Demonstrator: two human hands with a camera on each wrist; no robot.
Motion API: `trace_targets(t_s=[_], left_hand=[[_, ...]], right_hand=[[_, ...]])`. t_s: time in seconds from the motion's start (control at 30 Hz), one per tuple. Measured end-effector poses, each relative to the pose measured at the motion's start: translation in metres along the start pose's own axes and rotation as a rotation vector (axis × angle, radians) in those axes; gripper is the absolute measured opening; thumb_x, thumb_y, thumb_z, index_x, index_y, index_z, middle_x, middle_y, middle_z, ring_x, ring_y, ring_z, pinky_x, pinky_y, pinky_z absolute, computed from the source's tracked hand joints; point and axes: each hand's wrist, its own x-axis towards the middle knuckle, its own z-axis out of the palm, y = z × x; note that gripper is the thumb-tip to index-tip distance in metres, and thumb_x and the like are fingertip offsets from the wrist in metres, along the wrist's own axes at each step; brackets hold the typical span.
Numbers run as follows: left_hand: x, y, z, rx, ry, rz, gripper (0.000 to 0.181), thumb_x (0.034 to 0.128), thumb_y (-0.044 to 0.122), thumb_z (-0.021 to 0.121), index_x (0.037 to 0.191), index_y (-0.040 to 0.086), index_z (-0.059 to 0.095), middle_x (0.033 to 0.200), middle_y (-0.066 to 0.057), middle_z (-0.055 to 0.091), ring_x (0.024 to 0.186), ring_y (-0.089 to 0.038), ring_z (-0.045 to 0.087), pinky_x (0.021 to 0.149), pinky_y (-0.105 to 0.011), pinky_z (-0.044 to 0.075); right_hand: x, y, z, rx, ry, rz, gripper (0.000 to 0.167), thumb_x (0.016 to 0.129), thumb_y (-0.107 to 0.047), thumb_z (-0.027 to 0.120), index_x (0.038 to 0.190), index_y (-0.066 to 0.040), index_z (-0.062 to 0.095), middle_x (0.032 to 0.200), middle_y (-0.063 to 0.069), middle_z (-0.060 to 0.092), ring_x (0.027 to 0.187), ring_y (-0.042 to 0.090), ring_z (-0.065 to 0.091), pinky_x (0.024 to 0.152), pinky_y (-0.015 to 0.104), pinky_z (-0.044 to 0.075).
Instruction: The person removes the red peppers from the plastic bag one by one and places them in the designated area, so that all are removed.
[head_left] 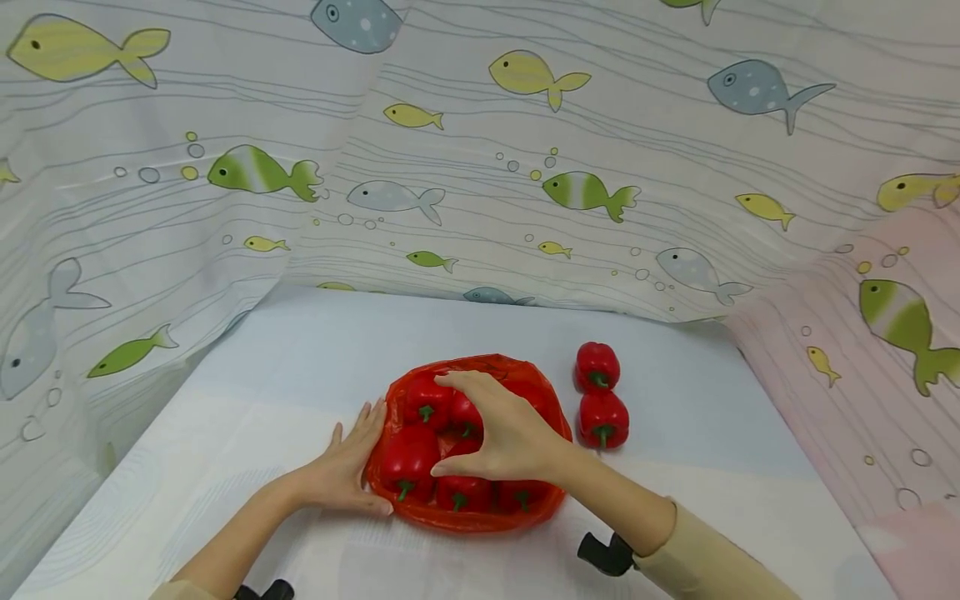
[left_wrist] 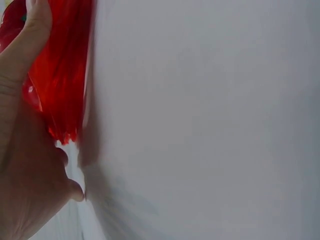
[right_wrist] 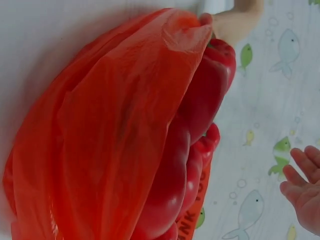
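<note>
A red plastic bag lies spread wide on the table, its rim forming a rough ring around several red bell peppers with green stems. My left hand rests against the bag's left side, fingers spread and thumb near the front rim. In the left wrist view, the thumb lies along the bag. Above the peppers hovers my right hand, thumb and fingers parted with nothing held between them. The right wrist view also shows this hand apart from the peppers.
Two more red peppers, a farther one and a nearer one, sit just right of the bag. The white table is backed by a fish-print curtain. Dark printed letters show on the bag's inner side in the right wrist view.
</note>
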Motion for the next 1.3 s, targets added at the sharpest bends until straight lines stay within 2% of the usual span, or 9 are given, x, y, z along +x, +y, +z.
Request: trace_targets(t_s=[0.2,0.4,0.53,0.8,1.1,1.3], left_hand=[[0.001,0.000,0.000,-0.009,-0.009,-0.004,0.132,0.0659,0.058,0.079,0.151,-0.005,0.000,0.158,-0.025,0.001,0.141,-0.049,-0.007,0.099,-0.076,-0.007],[0.000,0.001,0.000,-0.018,-0.013,-0.013,0.132,0.0662,0.056,0.080,0.151,-0.005,0.000,0.158,-0.024,0.001,0.142,-0.048,-0.007,0.098,-0.076,-0.008],[0.000,0.001,0.000,-0.011,-0.014,-0.016,0.132,0.0662,0.058,0.079,0.151,-0.005,0.000,0.159,-0.023,0.001,0.142,-0.048,-0.007,0.098,-0.076,-0.006],[0.001,0.002,-0.001,-0.006,-0.027,-0.023,0.132,0.0663,0.061,0.077,0.151,-0.006,0.001,0.159,-0.023,0.000,0.142,-0.047,-0.007,0.099,-0.075,-0.007],[0.001,0.000,0.001,0.000,-0.023,-0.011,0.133,0.0664,0.063,0.076,0.151,-0.005,0.000,0.159,-0.022,-0.001,0.142,-0.048,-0.007,0.098,-0.077,-0.007],[0.001,0.001,0.001,-0.002,-0.028,-0.012,0.131,0.0669,0.058,0.078,0.151,-0.005,0.001,0.159,-0.022,-0.001,0.142,-0.047,-0.008,0.098,-0.076,-0.007]], right_hand=[[0.006,-0.002,0.010,0.004,-0.017,-0.003,0.086,0.074,-0.050,0.079,0.142,-0.014,0.040,0.142,-0.004,0.044,0.132,0.009,0.038,0.095,0.034,0.048],[0.012,-0.003,0.026,0.004,-0.075,0.017,0.085,0.075,-0.057,0.075,0.141,-0.016,0.040,0.138,-0.004,0.047,0.125,0.011,0.045,0.093,0.032,0.049],[0.016,-0.003,0.036,0.007,-0.124,0.053,0.084,0.075,-0.059,0.073,0.140,-0.018,0.041,0.136,-0.005,0.050,0.120,0.012,0.049,0.090,0.030,0.050],[0.023,-0.001,0.049,0.011,-0.208,0.152,0.085,0.075,-0.060,0.073,0.141,-0.016,0.043,0.136,-0.003,0.052,0.122,0.013,0.050,0.091,0.036,0.050],[0.033,0.001,0.066,-0.069,-0.274,0.211,0.083,0.075,-0.064,0.070,0.141,-0.021,0.045,0.136,-0.006,0.051,0.122,0.011,0.049,0.089,0.038,0.051],[0.035,0.003,0.076,-0.144,-0.290,0.202,0.076,0.079,-0.063,0.066,0.142,-0.024,0.047,0.140,-0.004,0.049,0.125,0.014,0.047,0.089,0.042,0.051]])
